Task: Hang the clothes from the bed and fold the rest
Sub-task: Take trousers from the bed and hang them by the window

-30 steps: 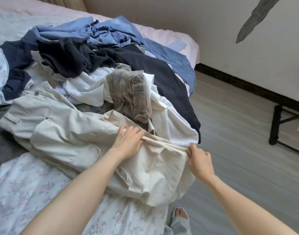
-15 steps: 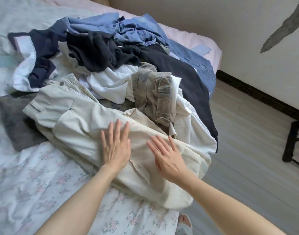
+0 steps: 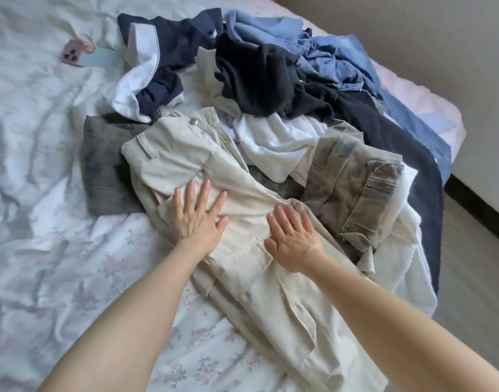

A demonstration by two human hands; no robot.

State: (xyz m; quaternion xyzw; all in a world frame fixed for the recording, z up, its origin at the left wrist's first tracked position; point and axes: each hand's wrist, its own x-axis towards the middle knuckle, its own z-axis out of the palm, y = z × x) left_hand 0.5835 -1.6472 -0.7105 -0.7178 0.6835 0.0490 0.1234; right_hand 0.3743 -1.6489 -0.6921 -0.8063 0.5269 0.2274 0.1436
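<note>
Left hand [image 3: 198,222] and right hand [image 3: 295,239], fingers straight, press beige trousers [image 3: 242,210] flat; clothes pile [image 3: 285,89] behind trousers remains unsorted.

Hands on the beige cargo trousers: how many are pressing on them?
2. The left hand lies flat on the beige cargo trousers near the hip pocket; the right hand lies flat beside it, toward the olive cargo trousers.

A pink phone [image 3: 76,53] lay on the sheet, upper left. Grey flooring [image 3: 474,278] and a dark skirting board [image 3: 480,207] ran along the right.
</note>
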